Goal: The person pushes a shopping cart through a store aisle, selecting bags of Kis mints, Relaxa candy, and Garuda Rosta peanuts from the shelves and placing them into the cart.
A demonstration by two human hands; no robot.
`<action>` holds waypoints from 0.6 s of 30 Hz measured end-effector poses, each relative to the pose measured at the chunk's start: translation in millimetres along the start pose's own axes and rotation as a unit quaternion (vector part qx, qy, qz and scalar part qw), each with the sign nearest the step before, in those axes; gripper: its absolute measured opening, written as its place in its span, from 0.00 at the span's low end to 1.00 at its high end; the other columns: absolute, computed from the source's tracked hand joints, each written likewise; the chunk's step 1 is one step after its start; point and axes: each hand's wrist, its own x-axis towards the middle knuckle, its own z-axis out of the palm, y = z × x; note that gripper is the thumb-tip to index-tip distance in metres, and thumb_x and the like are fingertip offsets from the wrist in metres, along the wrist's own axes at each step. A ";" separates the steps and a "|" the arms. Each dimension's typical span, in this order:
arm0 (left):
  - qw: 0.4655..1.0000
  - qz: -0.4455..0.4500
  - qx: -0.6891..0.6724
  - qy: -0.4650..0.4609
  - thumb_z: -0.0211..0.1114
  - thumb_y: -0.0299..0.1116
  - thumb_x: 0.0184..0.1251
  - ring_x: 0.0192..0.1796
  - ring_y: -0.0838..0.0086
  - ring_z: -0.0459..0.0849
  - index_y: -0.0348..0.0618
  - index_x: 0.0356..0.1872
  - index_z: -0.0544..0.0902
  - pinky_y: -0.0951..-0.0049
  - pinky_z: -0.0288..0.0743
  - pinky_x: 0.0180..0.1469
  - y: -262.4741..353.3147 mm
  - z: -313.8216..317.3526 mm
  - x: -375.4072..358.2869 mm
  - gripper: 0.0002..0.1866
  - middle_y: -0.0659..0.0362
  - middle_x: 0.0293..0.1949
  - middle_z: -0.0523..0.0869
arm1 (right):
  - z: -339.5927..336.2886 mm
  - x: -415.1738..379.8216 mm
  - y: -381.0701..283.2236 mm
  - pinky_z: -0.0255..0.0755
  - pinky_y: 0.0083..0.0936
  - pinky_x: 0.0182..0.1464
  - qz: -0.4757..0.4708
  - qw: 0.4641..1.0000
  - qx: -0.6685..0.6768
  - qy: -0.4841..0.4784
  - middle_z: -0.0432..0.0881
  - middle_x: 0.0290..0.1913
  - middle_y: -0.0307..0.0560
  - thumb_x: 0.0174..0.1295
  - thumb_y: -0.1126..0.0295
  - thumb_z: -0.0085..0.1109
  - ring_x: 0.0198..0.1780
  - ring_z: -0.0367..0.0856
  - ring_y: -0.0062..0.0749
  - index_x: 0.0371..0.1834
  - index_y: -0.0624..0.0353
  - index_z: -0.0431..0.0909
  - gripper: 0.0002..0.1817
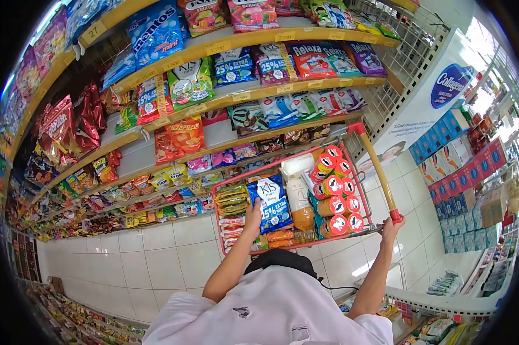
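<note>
Over the shopping cart [305, 246], my left hand [253, 217] grips the side of a blue KIS mint bag [273, 202]. My right hand [391, 228] is closed around the near end of the cart's handle [379, 167], at its red end cap. Red-lidded cans [332, 187] are stacked in the cart to the right of the blue bag. Between them lie a white package [297, 165] and a pouch with an orange lower part [302, 217]. Yellow-green packets [231, 199] fill the cart's left end.
Candy shelves [213, 98] curve along the far side, close to the cart. A white panel [412, 103] and stacked boxes [463, 167] stand at the right. Tiled floor [150, 264] shows left of the cart. More shelved goods [70, 316] are at the lower left.
</note>
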 end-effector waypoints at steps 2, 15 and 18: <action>0.999 -0.027 -0.031 0.020 0.51 0.52 0.76 0.52 0.71 0.78 0.34 0.61 0.73 0.70 0.70 0.55 15.5 2.1 -4.1 0.29 0.55 0.53 0.81 | 0.2 -0.9 -0.7 0.77 0.28 0.22 0.002 1.000 0.007 0.007 0.73 0.35 0.48 0.62 0.74 0.43 0.22 0.78 0.32 0.69 0.47 0.46 0.32; 0.944 0.115 0.292 0.106 0.62 0.32 0.69 0.65 0.51 0.71 0.34 0.72 0.52 0.57 0.65 0.65 -18.5 20.1 56.7 0.37 0.40 0.63 0.72 | 0.4 -2.5 -3.3 0.76 0.28 0.22 0.006 1.000 0.008 0.000 0.71 0.37 0.50 0.62 0.75 0.43 0.22 0.79 0.34 0.69 0.48 0.45 0.32; 0.849 0.230 0.466 0.100 0.64 0.29 0.67 0.71 0.47 0.61 0.38 0.74 0.48 0.56 0.64 0.68 -20.7 24.6 54.8 0.41 0.40 0.71 0.61 | 0.6 -4.2 -4.4 0.76 0.28 0.23 0.005 1.000 0.016 0.001 0.71 0.38 0.50 0.62 0.76 0.43 0.23 0.78 0.35 0.69 0.49 0.46 0.32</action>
